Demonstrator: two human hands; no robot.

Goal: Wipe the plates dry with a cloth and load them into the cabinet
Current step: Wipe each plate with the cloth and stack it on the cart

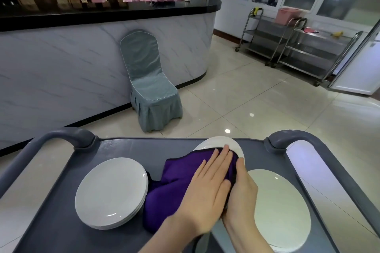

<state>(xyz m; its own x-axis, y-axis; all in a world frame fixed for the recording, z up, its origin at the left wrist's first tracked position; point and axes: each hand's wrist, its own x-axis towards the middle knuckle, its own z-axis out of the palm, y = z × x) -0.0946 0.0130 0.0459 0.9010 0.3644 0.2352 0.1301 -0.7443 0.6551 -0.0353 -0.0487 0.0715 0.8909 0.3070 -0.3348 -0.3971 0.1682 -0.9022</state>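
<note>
Head view: left hand (207, 189) flat, fingers (221, 158) straight, pressing the purple cloth (181, 176) onto the held plate (222, 142). Right hand (244, 193) clamps that plate's rim on its 4 o'clock side, thumb (239, 163) over the front. The fingers behind are hidden, so grip depth is unknown. Plate looks tipped up off the cart (123, 148), with bare white rim showing only at 12 o'clock above the cloth. Can't tell if its lower edge rests on the tray.

Other plates: stack of plates (111, 191) at 9 o'clock of the cloth, single plate (281, 211) at 3 o'clock, just beside my right wrist. Cabinet not in view.

Risks as I judge them:
- a one-hand rim grip on a likely wet plate, plus my left palm pushing, could make the plate slip or pivot out; it would land on the single plate or go over the cart's 12 o'clock edge onto the tiled floor (267, 109)
- loose cloth tail hangs toward 8 o'clock, touching or nearly touching the stack; a wide stroke could drag it and shift the top plate
- right wrist sits close over the single plate; a bump could skid it toward the 3 o'clock edge
- cloth hides most of the face, so wet patches near the rim are easy to miss unless I rotate the plate
</note>
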